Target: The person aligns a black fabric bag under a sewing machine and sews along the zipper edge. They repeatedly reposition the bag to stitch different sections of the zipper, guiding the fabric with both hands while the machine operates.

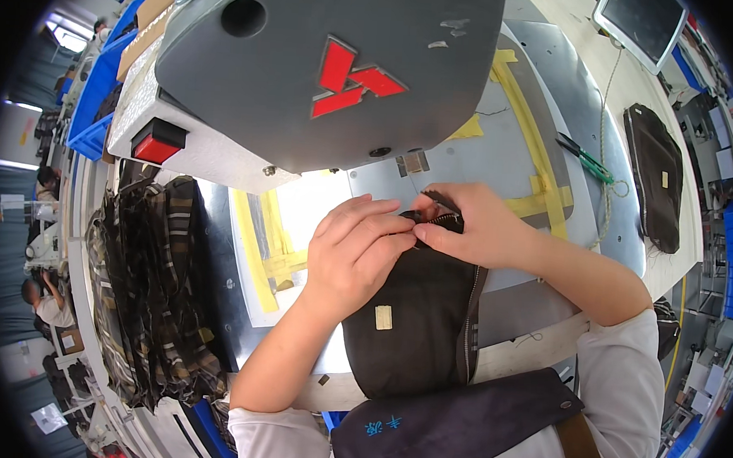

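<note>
A dark brown fabric pouch (407, 331) with a zipper along its right side hangs over the front edge of the sewing machine bed. At its far end my left hand (355, 257) is closed, fingertips pressed on the cloth. My right hand (484, 227) pinches the same end, where the metal zipper teeth (446, 219) curve round between thumb and fingers. Both hands meet just below the needle area, close to a small metal plate (412, 163). A small pale label (383, 317) shows on the pouch. Fingertips hide part of the gripped edge.
The grey sewing machine head (333, 70) looms over the work. Plaid and dark cloth pieces (152, 292) are piled at left. Green-handled snips (586, 160) and another brown pouch (655, 178) lie at right, below a tablet screen (641, 28). Yellow tape (528, 113) marks the bed.
</note>
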A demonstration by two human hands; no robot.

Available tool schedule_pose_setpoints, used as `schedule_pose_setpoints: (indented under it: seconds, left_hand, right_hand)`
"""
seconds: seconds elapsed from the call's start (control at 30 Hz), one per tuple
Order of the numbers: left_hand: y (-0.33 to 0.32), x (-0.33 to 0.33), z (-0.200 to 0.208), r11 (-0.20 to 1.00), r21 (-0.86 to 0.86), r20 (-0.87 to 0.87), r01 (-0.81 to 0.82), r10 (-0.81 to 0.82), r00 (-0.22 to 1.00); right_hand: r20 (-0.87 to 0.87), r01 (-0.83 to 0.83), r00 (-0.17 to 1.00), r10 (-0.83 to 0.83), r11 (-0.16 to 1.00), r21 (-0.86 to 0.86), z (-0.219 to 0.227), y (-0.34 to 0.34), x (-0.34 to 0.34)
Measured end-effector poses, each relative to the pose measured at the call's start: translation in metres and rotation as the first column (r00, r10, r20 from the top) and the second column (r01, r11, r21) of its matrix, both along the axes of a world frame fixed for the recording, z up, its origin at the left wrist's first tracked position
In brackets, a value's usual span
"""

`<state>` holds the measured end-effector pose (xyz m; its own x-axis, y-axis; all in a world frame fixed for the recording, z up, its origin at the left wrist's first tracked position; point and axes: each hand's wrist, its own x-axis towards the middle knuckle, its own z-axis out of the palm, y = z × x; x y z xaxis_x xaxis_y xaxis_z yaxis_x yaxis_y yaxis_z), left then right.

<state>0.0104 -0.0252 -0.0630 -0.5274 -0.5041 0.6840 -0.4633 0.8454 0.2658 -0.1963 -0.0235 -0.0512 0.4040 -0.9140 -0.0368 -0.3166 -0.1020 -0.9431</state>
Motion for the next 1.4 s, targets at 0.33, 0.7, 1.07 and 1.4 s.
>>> schedule_pose_setpoints:
  seconds: [0.33,0.7,1.07,1.4]
  left_hand:
    - [0.014,-0.009,0.018,0.959,0.22,0.231,-0.18,0.128,0.964]
    - [0.013,-0.005,0.003,0.91,0.345,0.106,-0.229,0.205,0.973]
    - [0.01,0.002,0.008,0.852,0.509,-0.033,-0.127,0.166,0.986]
    - [0.011,0.005,0.01,0.733,0.676,-0.068,-0.084,0.175,0.982]
  right_hand:
    - [-0.007,0.114,0.993,-0.114,0.987,0.116,-0.003,0.001,0.004]
    - [-0.162,-0.029,0.985,-0.062,0.861,-0.508,-0.013,0.012,0.007]
    - [0.074,0.181,0.978,-0.193,0.973,0.141,0.0,0.016,0.003]
    - [-0.078,-0.086,0.996,0.045,0.729,-0.679,-0.015,0.007,-0.004]
